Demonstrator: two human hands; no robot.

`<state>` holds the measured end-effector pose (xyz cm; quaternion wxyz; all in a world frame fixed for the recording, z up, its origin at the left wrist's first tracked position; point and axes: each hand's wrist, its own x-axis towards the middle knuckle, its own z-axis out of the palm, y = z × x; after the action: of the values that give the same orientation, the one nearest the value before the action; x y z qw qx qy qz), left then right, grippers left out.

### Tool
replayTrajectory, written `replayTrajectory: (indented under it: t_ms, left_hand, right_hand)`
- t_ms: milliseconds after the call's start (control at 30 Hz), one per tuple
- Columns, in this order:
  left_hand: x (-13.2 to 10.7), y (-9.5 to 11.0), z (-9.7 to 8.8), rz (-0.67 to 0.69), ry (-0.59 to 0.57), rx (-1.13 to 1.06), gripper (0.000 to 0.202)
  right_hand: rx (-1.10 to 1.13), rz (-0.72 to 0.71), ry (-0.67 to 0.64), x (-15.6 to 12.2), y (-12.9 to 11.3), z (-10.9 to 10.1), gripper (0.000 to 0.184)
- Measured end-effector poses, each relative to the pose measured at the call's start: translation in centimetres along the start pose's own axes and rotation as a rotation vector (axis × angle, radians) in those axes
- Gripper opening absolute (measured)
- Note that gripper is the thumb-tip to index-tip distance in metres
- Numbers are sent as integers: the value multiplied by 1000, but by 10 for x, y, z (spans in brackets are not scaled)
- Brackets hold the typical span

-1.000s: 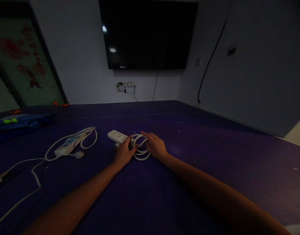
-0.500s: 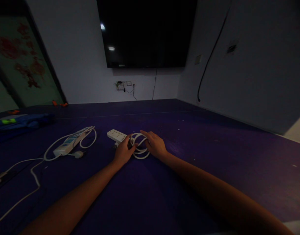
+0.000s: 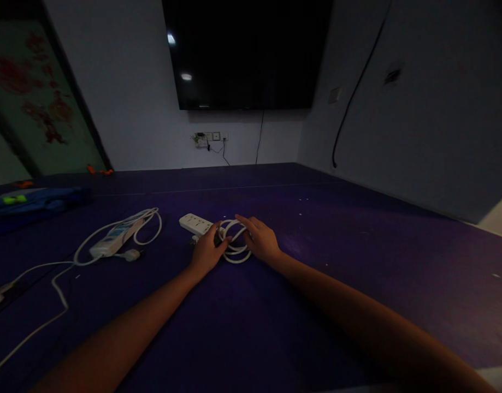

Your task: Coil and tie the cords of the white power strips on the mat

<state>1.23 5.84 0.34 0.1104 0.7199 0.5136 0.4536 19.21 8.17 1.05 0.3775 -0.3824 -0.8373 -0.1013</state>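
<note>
A white power strip [image 3: 195, 223] lies on the dark purple floor mat [image 3: 316, 256], its white cord coiled in loops [image 3: 234, 248] beside it. My left hand [image 3: 205, 252] rests on the left side of the coil, thumb and fingers pinched on a loop. On the right side of the coil my right hand [image 3: 261, 240] presses the loops with its fingers curled over them. Both forearms stretch out from the bottom of the view.
A second white power strip [image 3: 111, 243] with a loose cord and plug [image 3: 131, 255] lies to the left. A blue bundle [image 3: 33, 201] sits far left. A black TV [image 3: 246, 54] hangs on the wall above a socket [image 3: 212, 137].
The hands stay on the cord coil with only slight finger shifts. The view has tilted a little.
</note>
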Motion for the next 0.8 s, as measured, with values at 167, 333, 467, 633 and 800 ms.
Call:
replayTrajectory:
  t_ms: [167, 333, 467, 633, 800]
  left_hand:
    - [0, 1, -1, -2, -7, -1, 48]
    - [0, 2, -2, -1, -22, -14, 46]
    - [0, 3, -2, -7, -19, -8, 46]
    - [0, 4, -2, -13, -19, -29, 46]
    - [0, 4, -2, -4, -23, -27, 46]
  right_hand:
    - [2, 7, -13, 1, -2, -3, 48]
    - [13, 20, -24, 1, -4, -5, 48]
    - [16, 27, -33, 1, -4, -6, 48]
    - [7, 26, -23, 1, -4, -5, 46]
    - [14, 14, -13, 1, -3, -4, 46]
